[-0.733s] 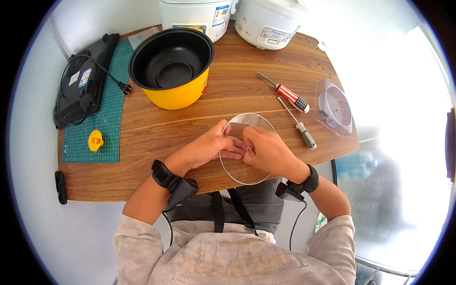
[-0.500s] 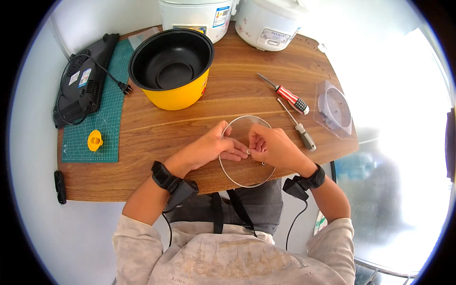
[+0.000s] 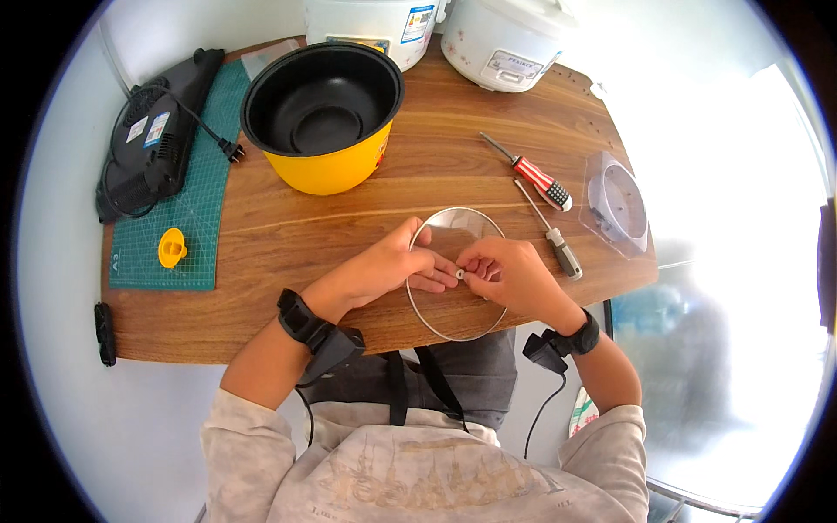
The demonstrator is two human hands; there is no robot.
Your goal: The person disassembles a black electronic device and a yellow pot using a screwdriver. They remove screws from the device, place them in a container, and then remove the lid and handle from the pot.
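A round clear glass lid [image 3: 455, 312] with a thin metal rim is held up over the near edge of the table. My left hand [image 3: 394, 268] grips its left edge; the fingers show through the glass, reaching toward the middle. Over the lid's centre, my right hand [image 3: 516, 274] is closed in a pinch at a small pale washer [image 3: 459, 274] with a dark hole. Whether the washer rests against the glass I cannot tell. A yellow lid knob [image 3: 172, 247] lies at the left on the green cutting mat [image 3: 193, 272].
Behind the lid stands a yellow pot [image 3: 324, 174] with a black inside. Two white rice cookers [image 3: 490, 42] are at the back. To the right lie two screwdrivers [image 3: 542, 183] and a clear plastic tray [image 3: 615, 206]. A black corded appliance [image 3: 157, 139] sits far left.
The lid has tilted slightly and its glass catches more light. The washer's holed face shows more plainly between my hands. The whole view has shifted a little.
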